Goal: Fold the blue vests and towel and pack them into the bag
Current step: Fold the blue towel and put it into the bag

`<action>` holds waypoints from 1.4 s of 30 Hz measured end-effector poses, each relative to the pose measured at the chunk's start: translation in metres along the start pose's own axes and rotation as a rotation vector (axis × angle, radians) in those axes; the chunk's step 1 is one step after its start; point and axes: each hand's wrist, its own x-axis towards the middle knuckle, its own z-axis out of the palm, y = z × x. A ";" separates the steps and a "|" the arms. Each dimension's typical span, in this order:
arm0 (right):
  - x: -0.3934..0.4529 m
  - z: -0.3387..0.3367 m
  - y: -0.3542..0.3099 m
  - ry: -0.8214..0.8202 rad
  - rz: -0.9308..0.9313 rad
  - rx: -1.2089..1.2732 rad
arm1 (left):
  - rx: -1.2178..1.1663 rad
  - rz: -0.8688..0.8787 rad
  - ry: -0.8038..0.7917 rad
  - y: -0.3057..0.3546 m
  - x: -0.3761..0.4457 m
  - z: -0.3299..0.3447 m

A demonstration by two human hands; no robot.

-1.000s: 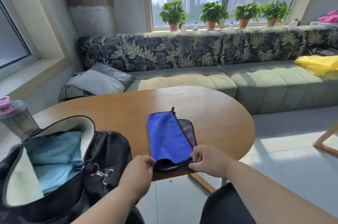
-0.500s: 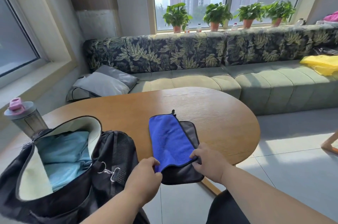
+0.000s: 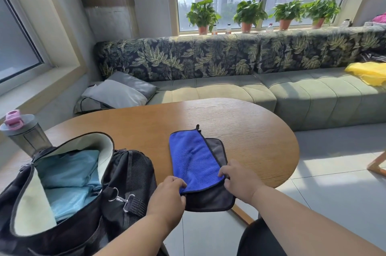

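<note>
A towel [image 3: 193, 161], bright blue on one face and grey on the other, lies folded lengthwise on the wooden table [image 3: 240, 130], its near end hanging over the table's front edge. My left hand [image 3: 167, 199] pinches the near left corner of the blue layer. My right hand [image 3: 240, 180] pinches the near right corner. At the left stands an open black bag [image 3: 129, 182] with a cream lining. Folded light-blue vests [image 3: 71, 178] lie inside it.
A grey shaker bottle with a pink lid [image 3: 20, 132] stands behind the bag at the far left. A leaf-patterned sofa [image 3: 229, 80] with grey cushions [image 3: 117, 93] and a yellow cloth [image 3: 369, 74] runs behind the table. Tiled floor lies to the right.
The towel's near end has been drawn toward me, over the table's front edge, so more grey underside shows below the blue layer. Both hands stayed at its near corners.
</note>
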 end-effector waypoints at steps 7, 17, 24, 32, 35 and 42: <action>-0.013 -0.007 -0.007 0.269 -0.075 0.076 | -0.022 -0.035 0.015 0.003 0.000 -0.004; -0.058 0.028 -0.002 0.094 -0.250 -0.031 | -0.104 -0.078 -0.041 0.002 -0.002 -0.015; -0.061 0.030 -0.004 0.188 -0.138 0.204 | -0.184 -0.151 -0.061 0.004 -0.007 -0.021; -0.075 0.047 -0.003 0.101 -0.218 0.203 | -1.097 -0.554 -0.073 0.020 0.003 -0.028; -0.078 0.059 -0.003 0.106 -0.251 0.147 | -1.129 -0.568 -0.044 0.027 -0.002 -0.032; -0.075 0.064 -0.008 0.252 -0.308 -0.037 | -1.198 -0.641 0.031 0.019 0.007 -0.030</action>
